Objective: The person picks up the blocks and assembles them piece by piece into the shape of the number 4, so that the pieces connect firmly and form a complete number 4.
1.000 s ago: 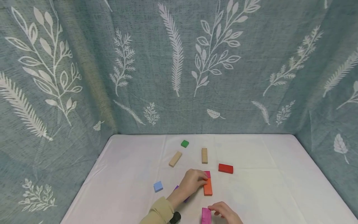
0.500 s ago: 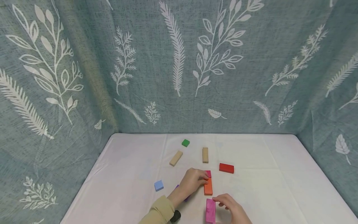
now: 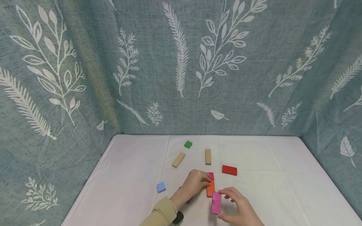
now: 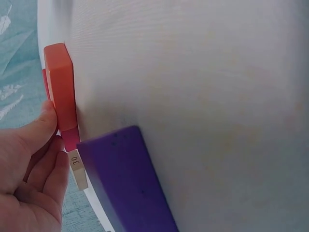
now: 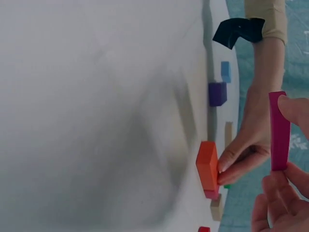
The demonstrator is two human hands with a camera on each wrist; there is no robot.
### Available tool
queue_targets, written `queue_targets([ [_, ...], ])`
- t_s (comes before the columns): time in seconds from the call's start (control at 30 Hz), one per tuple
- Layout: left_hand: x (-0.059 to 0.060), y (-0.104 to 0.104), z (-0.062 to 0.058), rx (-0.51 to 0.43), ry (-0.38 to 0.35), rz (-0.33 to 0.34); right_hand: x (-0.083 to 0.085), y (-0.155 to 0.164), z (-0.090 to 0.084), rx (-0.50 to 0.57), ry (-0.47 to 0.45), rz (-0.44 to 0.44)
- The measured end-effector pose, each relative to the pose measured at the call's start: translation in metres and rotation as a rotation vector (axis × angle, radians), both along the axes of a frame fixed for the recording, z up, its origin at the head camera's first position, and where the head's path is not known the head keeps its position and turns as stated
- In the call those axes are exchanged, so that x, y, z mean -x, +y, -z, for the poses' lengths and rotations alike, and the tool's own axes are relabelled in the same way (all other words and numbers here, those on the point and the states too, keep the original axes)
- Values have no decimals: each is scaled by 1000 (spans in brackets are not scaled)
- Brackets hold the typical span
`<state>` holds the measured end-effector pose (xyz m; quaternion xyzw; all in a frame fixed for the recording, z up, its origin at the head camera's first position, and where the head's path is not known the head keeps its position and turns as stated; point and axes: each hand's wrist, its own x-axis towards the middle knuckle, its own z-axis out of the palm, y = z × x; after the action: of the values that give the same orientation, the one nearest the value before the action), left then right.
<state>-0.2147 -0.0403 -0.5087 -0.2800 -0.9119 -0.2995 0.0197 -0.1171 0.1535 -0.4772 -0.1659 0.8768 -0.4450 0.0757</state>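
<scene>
My right hand (image 3: 238,205) pinches a magenta block (image 3: 216,203) by its two ends, thumb at the near end. The magenta block is raised off the table, close to the near end of an orange block (image 3: 210,190). My left hand (image 3: 195,183) holds the orange block by its left side, thumb against it, fingers by the crimson block (image 3: 211,175) at its far end. The left wrist view shows this thumb on the orange block (image 4: 62,89). Under the left forearm lies a purple block (image 4: 128,179), partly hidden in the head view.
Beyond the hands lie two plain wooden blocks (image 3: 208,157), a green block (image 3: 188,144) and a red block (image 3: 229,170). A light blue block (image 3: 161,187) lies left of the left forearm. A patterned curtain (image 3: 169,62) stands behind the white table (image 3: 268,188).
My right hand has carried the magenta block forward and slightly right, up to the near end of the orange block. The left hand has kept its place.
</scene>
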Motion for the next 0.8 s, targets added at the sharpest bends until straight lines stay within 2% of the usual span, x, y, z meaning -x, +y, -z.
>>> queue_targets([
  [0.27,-2,-1,-2,14,8,2,3,0,0,-28,30,54],
  [0.53,-2,-2,-2,8,-15,-6,8,-3,11,-26,75,33],
  [0.8,-2,-1,-3,25,-14,-6,12,-5,21,-36,-15,-25],
])
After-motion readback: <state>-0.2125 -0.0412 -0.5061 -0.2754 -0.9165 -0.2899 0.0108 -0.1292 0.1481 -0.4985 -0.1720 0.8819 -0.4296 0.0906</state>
